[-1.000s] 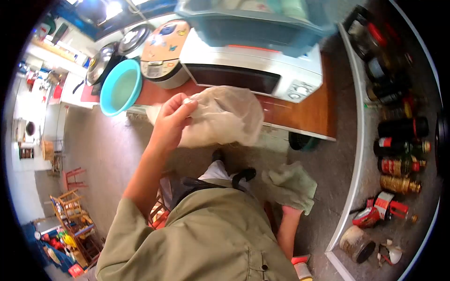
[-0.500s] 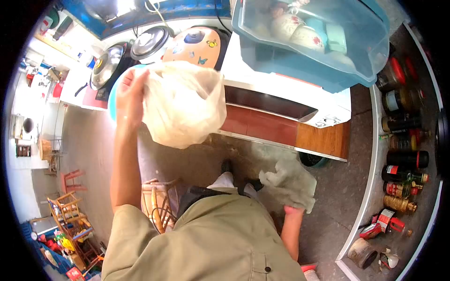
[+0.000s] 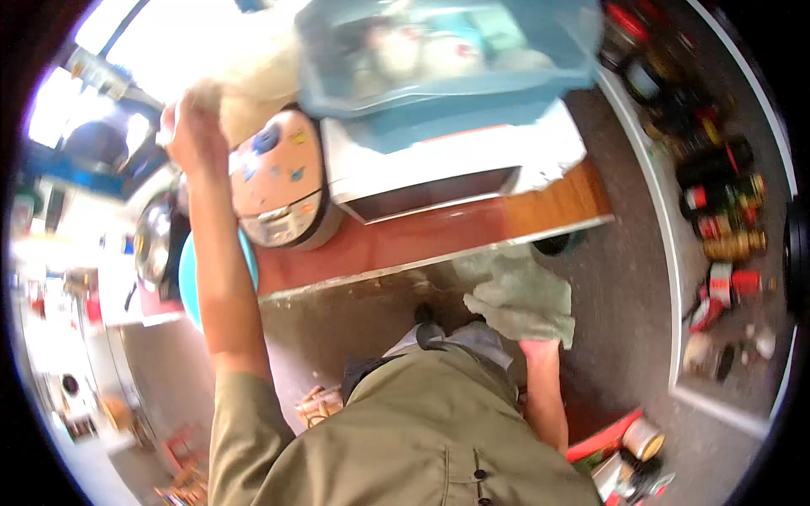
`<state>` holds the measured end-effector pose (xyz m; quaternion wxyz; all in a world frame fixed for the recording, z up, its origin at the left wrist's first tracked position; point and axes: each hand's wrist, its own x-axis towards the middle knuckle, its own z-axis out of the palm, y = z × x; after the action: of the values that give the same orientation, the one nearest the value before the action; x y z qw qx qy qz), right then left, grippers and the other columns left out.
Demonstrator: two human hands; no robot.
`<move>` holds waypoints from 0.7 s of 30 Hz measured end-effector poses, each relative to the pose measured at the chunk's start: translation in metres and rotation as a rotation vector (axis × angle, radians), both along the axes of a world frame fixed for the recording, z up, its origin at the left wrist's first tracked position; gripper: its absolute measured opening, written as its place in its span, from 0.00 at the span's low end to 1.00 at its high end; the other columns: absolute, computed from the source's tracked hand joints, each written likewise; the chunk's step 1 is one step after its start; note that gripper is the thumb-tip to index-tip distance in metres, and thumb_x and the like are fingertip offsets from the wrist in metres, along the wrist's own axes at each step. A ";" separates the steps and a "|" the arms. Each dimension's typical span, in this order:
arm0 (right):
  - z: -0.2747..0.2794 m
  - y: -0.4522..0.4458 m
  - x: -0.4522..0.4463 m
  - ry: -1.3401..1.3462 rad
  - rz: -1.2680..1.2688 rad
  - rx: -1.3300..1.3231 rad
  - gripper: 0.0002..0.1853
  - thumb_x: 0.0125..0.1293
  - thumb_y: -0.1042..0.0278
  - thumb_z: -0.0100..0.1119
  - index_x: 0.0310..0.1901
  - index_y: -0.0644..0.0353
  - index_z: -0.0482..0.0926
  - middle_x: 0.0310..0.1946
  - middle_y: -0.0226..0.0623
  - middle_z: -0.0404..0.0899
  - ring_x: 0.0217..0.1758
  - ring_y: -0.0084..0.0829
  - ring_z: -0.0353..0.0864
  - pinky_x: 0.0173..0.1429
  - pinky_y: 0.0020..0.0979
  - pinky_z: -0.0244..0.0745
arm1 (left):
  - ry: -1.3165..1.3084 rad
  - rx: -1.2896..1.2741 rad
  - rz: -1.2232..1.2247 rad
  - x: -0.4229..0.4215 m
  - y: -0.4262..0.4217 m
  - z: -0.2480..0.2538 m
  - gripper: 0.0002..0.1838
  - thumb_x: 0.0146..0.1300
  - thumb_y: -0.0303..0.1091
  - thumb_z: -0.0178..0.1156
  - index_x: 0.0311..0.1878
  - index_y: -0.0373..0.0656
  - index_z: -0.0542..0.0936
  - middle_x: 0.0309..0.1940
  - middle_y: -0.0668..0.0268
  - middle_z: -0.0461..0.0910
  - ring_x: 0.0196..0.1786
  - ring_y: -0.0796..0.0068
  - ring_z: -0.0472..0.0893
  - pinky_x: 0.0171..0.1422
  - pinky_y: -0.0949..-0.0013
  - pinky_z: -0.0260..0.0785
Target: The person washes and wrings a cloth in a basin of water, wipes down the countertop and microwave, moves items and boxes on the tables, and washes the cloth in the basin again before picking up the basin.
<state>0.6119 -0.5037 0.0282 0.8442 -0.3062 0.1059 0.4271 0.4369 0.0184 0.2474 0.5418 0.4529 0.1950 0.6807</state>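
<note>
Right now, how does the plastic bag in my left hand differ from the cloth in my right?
The plastic bag looks cream; the cloth is greyish green. The bag is blurred, out near the rice cooker, in your left hand; the cloth is clearer, closer to your body, in your right hand. Both look soft.

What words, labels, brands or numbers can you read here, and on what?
No text is readable.
Bottle labels: too small and blurred.
Cooker panel: marks, too blurred.
Microwave controls: blurred, washed out.
Can: unreadable.
Cloth, bag: no lettering shows.
</note>
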 end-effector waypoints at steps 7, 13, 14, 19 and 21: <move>0.057 0.001 0.041 -0.037 -0.094 -0.040 0.20 0.65 0.49 0.54 0.50 0.55 0.72 0.48 0.34 0.74 0.51 0.33 0.72 0.54 0.36 0.70 | 0.857 -0.124 -0.176 0.001 0.004 -0.093 0.29 0.65 0.38 0.58 0.65 0.35 0.64 0.54 0.58 0.74 0.56 0.66 0.75 0.59 0.67 0.68; 0.070 -0.001 0.121 -0.127 -0.281 -0.289 0.17 0.66 0.51 0.54 0.47 0.56 0.74 0.44 0.32 0.76 0.46 0.32 0.75 0.50 0.35 0.74 | 1.162 0.128 0.147 0.004 -0.043 -0.059 0.33 0.67 0.35 0.57 0.71 0.41 0.55 0.58 0.54 0.71 0.57 0.66 0.73 0.58 0.69 0.66; 0.069 -0.001 0.138 -0.150 -0.341 -0.400 0.16 0.70 0.53 0.51 0.50 0.56 0.73 0.46 0.33 0.74 0.48 0.34 0.74 0.52 0.37 0.74 | 1.202 0.183 0.225 0.008 -0.060 -0.052 0.33 0.67 0.35 0.56 0.71 0.42 0.56 0.58 0.53 0.70 0.58 0.65 0.73 0.58 0.68 0.66; -0.034 -0.008 0.233 -1.196 0.028 -0.997 0.30 0.58 0.56 0.60 0.61 0.57 0.65 0.55 0.39 0.69 0.57 0.33 0.70 0.58 0.31 0.68 | 1.172 0.192 0.146 0.027 -0.129 -0.068 0.27 0.71 0.38 0.51 0.69 0.39 0.62 0.63 0.53 0.68 0.63 0.64 0.70 0.66 0.64 0.62; -0.109 0.005 0.266 -1.286 0.186 -1.043 0.37 0.56 0.54 0.60 0.66 0.57 0.60 0.63 0.44 0.62 0.65 0.37 0.63 0.65 0.33 0.60 | 1.172 0.128 0.097 0.040 -0.151 -0.095 0.25 0.73 0.41 0.46 0.69 0.40 0.63 0.64 0.55 0.67 0.65 0.64 0.68 0.69 0.61 0.59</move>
<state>0.8779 -0.4990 -0.0806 0.4511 -0.8496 -0.2386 0.1331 0.4774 -0.1326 0.1519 0.2834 0.7757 0.4409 0.3515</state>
